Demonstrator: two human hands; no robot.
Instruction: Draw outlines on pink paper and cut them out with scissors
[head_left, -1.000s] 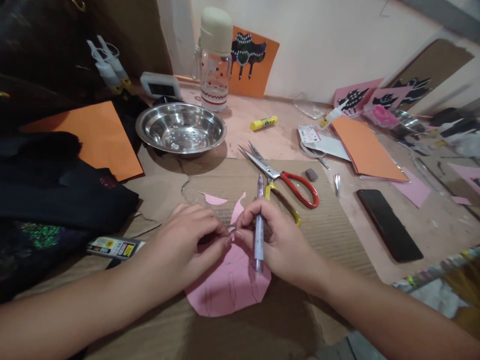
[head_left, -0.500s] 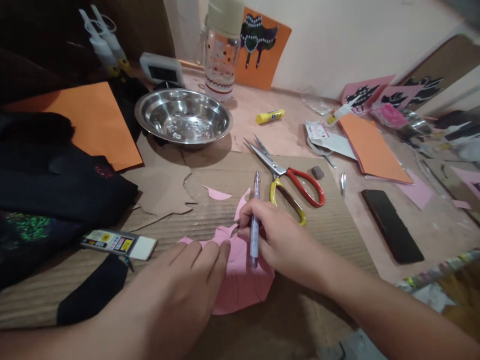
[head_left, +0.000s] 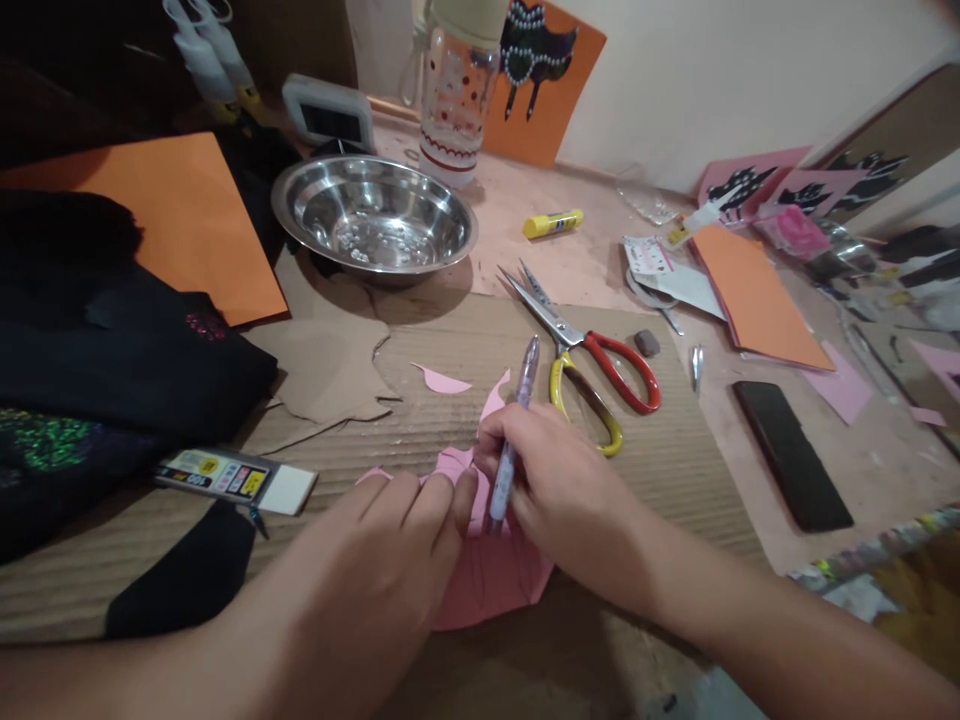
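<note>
Between my hands lies a cut piece of pink paper (head_left: 495, 580) with dark lines drawn on it, resting on corrugated cardboard. My left hand (head_left: 375, 560) presses over its left part, fingers bent and close together, fingertips mostly hidden. A slim purple pen (head_left: 506, 475) slants up out of my right hand (head_left: 559, 475), which is closed on it at the paper's upper edge. What the tips of those fingers touch is hard to make out. Scissors with red and yellow handles (head_left: 622, 375) lie partly open just beyond the right hand. A small pink scrap (head_left: 446, 381) sits above the paper.
A steel bowl (head_left: 375, 215) holding small shiny bits stands behind, near a water bottle (head_left: 457, 110). Further right are a yellow glue stick (head_left: 553, 223), orange card (head_left: 757, 300) and a black phone (head_left: 791, 455). Black fabric (head_left: 150, 350) and a blade case (head_left: 240, 480) lie left.
The pen has tilted, its top end leaning right and its lower end shifting left. My right fingers have moved slightly against the paper. The whole view has shifted a little.
</note>
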